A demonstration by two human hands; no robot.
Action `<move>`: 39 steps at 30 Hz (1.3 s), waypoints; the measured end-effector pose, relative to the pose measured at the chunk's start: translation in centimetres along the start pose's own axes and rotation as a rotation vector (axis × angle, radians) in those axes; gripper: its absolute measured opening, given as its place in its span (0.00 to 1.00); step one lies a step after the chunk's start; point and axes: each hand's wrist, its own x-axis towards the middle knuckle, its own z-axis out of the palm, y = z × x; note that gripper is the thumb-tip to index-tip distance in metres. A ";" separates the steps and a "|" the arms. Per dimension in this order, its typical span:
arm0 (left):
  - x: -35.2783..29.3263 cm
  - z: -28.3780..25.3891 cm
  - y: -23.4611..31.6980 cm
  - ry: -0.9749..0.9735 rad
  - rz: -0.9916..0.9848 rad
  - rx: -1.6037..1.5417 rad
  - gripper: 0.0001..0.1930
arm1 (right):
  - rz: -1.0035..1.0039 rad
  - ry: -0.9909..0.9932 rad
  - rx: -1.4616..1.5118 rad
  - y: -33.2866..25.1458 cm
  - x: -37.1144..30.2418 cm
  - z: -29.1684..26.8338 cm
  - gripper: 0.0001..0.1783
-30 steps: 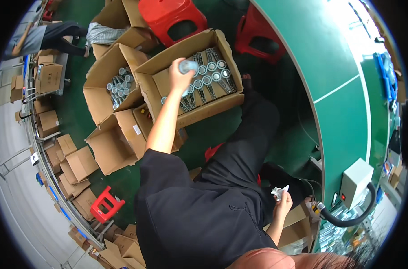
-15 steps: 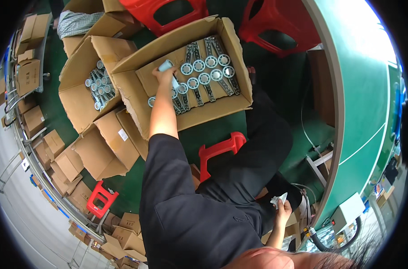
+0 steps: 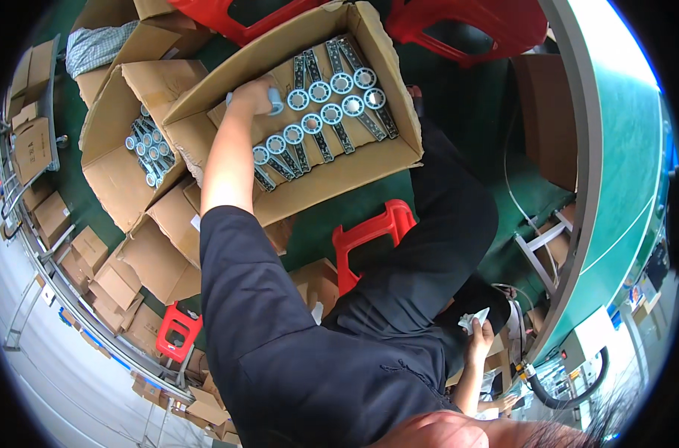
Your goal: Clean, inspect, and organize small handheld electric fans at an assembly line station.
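My left hand point(image 3: 253, 95) reaches into the left part of an open cardboard box point(image 3: 339, 179). Its fingers are closed round a light-blue piece point(image 3: 275, 102), which shows on both sides of the hand; the palm side is hidden. Beside it in the box, several round-headed pieces point(image 3: 311, 124) lie in two rows, light-blue rings together and dark patterned strips pointing outward. Low on the right, my right hand point(image 3: 482, 337) pinches a crumpled white tissue-like scrap point(image 3: 474, 321), away from the box.
Left of the box, another open carton point(image 3: 104, 172) holds a heap of similar pieces point(image 3: 151, 153). A red stool point(image 3: 343, 254) stands below the box, and red stools point(image 3: 466, 52) stand beyond it. A green-topped table point(image 3: 616, 187) curves along the right. Cartons point(image 3: 52, 213) line a rack at left.
My left hand has moved left within the box, turning the light-blue piece from upright to lying nearly level. The view has shifted a little. My right hand still holds the white scrap.
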 end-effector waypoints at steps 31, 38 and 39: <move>-1.9 10.8 6.1 0.589 -0.302 -0.612 0.20 | -0.130 0.106 0.220 4.5 -0.9 -3.3 0.12; -11.3 15.5 15.1 1.007 -0.295 -0.444 0.11 | -0.187 0.106 0.580 5.0 -2.1 -3.8 0.14; -12.8 16.0 16.2 1.084 -0.200 -0.427 0.10 | -0.208 0.111 0.567 5.3 -1.7 -4.2 0.15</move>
